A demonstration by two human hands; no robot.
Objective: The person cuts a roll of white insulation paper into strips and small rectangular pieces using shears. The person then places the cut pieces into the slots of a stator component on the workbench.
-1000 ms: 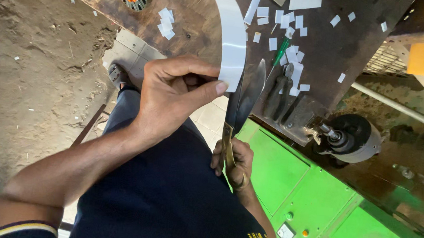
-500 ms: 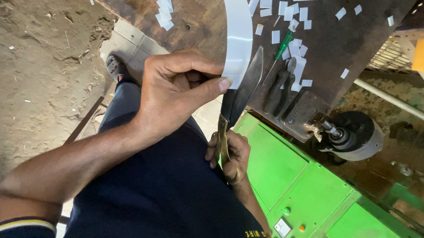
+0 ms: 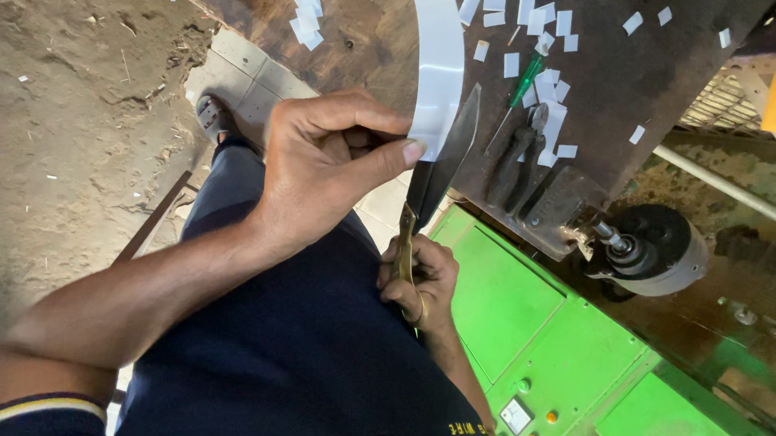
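Scissors point(image 3: 441, 172) closed further; right hand point(image 3: 420, 284) grips handles, left hand point(image 3: 328, 164) pinches strip point(image 3: 435, 66) (white).

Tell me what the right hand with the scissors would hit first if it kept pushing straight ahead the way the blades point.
The white strip pinched by the left hand; the scissors in the right hand already meet its lower end.

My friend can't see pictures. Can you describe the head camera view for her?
The left hand pinches a long white paper strip while the right hand works large dark metal scissors against it, over a dark wooden table scattered with small white paper pieces.
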